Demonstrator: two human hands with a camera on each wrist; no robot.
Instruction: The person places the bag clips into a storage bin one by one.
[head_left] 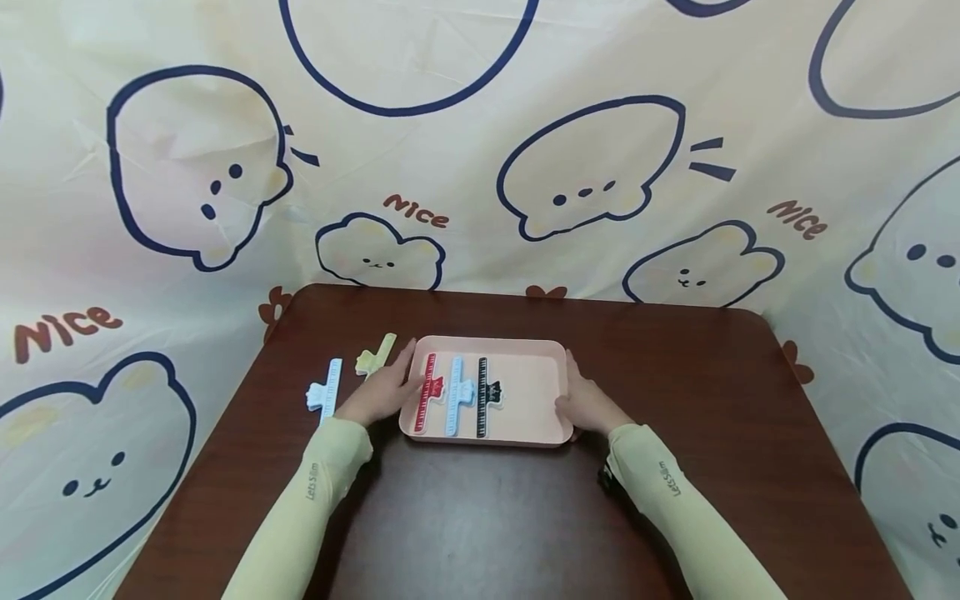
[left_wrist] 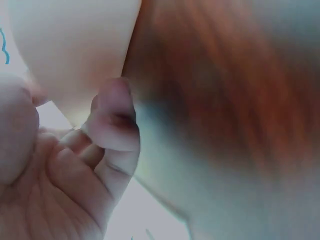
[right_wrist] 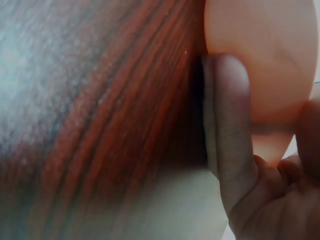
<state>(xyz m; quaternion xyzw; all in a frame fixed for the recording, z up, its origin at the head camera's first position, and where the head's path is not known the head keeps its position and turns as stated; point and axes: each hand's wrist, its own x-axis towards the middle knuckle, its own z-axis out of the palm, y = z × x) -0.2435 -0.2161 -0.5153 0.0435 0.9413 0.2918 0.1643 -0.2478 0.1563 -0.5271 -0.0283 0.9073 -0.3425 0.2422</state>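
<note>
A pale pink tray [head_left: 528,392] is held by its two short sides. My left hand [head_left: 382,390] grips its left side and my right hand [head_left: 588,402] its right. Inside lie three ruler-shaped clips side by side: a red clip [head_left: 425,393], a light blue clip [head_left: 455,396] and a black clip [head_left: 482,398]. In the left wrist view, bent fingers [left_wrist: 117,120] meet the tray wall [left_wrist: 75,45]. The right wrist view has a finger [right_wrist: 232,110] along the tray's outer side [right_wrist: 260,35], with other fingers partly cut off.
On the brown table [head_left: 480,517], left of the tray, lie another light blue clip [head_left: 330,385] and a yellow-green clip [head_left: 382,352]. The yellow-green one is close beside my left hand. A patterned cloth [head_left: 465,167] hangs behind the table.
</note>
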